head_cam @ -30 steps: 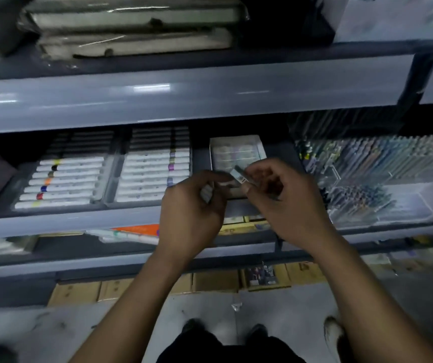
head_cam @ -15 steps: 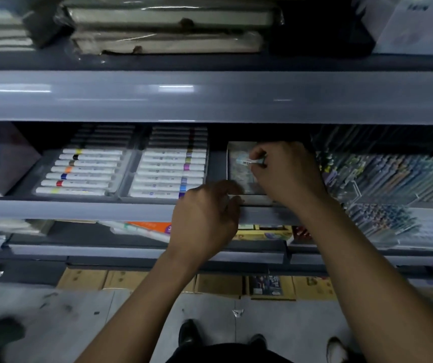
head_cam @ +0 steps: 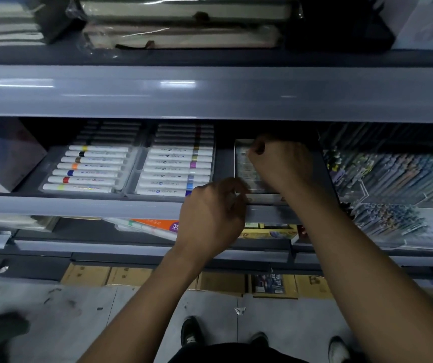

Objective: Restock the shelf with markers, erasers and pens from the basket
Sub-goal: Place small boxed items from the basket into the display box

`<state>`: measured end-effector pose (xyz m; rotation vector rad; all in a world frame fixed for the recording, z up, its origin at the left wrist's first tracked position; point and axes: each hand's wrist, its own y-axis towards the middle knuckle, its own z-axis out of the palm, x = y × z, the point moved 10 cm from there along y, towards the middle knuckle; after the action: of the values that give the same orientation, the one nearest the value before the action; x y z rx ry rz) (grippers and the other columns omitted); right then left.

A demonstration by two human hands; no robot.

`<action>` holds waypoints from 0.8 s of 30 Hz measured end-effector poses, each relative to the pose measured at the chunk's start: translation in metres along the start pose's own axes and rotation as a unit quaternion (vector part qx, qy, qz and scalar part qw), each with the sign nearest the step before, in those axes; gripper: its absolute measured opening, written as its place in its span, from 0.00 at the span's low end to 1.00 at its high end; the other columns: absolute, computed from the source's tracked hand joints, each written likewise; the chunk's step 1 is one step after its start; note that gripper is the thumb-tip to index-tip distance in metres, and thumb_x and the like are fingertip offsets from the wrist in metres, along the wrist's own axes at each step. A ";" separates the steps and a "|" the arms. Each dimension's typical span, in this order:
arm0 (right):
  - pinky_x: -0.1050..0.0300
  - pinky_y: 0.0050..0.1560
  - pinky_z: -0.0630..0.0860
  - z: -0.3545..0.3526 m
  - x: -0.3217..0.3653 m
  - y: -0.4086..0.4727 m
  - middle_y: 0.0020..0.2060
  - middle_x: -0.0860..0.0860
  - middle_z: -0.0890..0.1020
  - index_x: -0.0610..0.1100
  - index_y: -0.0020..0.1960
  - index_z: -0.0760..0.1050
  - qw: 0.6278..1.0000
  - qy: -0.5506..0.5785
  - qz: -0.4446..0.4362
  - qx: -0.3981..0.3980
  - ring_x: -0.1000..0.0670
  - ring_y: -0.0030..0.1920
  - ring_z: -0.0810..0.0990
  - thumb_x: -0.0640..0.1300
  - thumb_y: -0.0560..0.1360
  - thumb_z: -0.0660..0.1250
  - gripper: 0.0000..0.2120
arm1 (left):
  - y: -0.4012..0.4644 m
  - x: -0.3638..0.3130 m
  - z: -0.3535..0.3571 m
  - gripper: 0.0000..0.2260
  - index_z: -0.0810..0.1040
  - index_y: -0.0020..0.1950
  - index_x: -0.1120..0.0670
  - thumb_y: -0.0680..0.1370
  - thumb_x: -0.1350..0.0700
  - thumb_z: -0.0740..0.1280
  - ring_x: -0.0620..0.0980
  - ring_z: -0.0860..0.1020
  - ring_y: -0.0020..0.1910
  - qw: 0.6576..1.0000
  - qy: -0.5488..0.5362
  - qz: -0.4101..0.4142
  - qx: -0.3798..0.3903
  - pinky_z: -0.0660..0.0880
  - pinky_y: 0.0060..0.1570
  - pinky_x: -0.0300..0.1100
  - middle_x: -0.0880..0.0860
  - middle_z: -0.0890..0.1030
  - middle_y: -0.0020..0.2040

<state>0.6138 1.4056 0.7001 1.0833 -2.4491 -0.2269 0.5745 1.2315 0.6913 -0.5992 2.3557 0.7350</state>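
Her right hand, fingers curled in a pinch over the far end of the eraser tray, is nearer it than the left hand, loosely curled at the shelf edge; whether an eraser sits in that pinch I cannot tell.

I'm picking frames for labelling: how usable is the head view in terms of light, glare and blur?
Head view: dim overall; window-like glare streaks on the grey shelf lip; the white marker rows read sharply, the clear pen bins are smeared; wide-angle bending at edges.

Right hand reaches forward, fingers curled in a grip; left hand curled below it
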 end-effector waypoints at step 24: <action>0.52 0.46 0.80 -0.044 0.054 -0.066 0.47 0.54 0.79 0.47 0.54 0.82 0.913 0.378 -0.152 0.039 0.51 0.48 0.81 0.47 0.75 0.72 0.08 | -0.009 0.010 0.019 0.26 0.80 0.46 0.59 0.84 0.40 0.55 0.57 0.76 0.44 0.668 -0.625 -0.398 0.073 0.62 0.38 0.44 0.59 0.77 0.46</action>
<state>0.6462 1.3225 0.7356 1.2821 -1.6088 0.1778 0.5799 1.2345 0.6685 -0.6444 0.7025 0.2976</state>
